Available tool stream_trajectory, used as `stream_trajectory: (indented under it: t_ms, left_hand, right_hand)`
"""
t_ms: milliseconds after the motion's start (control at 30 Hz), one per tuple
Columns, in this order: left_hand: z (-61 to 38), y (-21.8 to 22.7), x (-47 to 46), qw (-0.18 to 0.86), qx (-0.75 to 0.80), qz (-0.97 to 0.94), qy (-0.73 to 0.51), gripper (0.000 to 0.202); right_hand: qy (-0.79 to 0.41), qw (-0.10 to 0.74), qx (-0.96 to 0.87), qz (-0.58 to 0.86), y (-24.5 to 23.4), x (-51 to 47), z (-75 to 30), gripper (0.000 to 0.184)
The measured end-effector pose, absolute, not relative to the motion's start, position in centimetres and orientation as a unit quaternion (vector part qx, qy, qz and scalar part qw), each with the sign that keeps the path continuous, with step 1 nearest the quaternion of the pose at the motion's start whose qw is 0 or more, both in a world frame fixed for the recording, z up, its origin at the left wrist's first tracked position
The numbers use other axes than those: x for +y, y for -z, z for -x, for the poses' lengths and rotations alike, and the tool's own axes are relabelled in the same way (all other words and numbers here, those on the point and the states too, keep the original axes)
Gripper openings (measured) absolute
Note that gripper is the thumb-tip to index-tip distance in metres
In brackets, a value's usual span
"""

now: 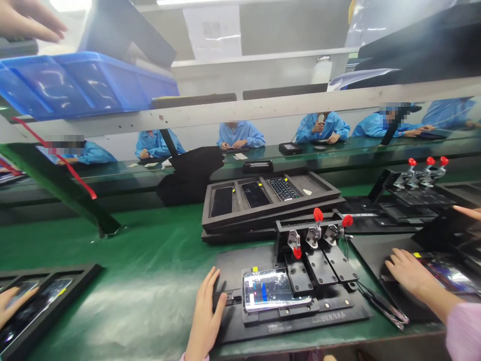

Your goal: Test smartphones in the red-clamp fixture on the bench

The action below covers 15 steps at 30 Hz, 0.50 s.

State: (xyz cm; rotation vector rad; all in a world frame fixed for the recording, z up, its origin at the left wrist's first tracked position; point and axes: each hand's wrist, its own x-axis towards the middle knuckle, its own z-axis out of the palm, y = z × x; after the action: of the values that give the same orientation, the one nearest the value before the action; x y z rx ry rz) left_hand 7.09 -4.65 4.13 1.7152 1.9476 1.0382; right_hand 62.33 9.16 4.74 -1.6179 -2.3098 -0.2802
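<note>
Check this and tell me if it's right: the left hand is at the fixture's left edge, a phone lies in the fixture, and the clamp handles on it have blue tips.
The color is wrong: the head view shows red tips on the clamp handles, not blue. The left hand is at the left edge of the fixture, and a phone lies in it.

We count one left hand (206,311) and one right hand (413,278) of our own. Lit phone (268,291) on the near stand (244,260): one. Red-tipped clamps (313,236) there: three; three more on the far stand (380,185). Middle upper tray (240,220): two dark phones (222,201), one keypad-patterned panel (281,189), three yellow tabs (260,184). Blue bin (75,85): one. Across, we tally six people (242,135).
</note>
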Motion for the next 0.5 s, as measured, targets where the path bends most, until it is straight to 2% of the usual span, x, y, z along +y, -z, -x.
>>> stream_trajectory:
  t_ms: [167, 400, 500]
  left_hand:
    - [-5.6, -2.4, -4.2, 0.21, 0.717, -0.555, -0.365, 0.04]
    - [-5.9, -2.8, -4.4, 0.214, 0.724, -0.538, -0.376, 0.044]
    - [-6.0, -3.0, -4.5, 0.229, 0.73, -0.519, -0.382, 0.05]
  right_hand:
    - [0.125, 0.086, -0.818, 0.554, -2.5, 9.1, -63.5, 0.034]
    - [0.174, 0.01, -0.807, 0.564, -1.1, 10.0, -65.3, 0.041]
    - [0.199, 0.044, -0.787, 0.583, -0.6, 10.3, -65.6, 0.044]
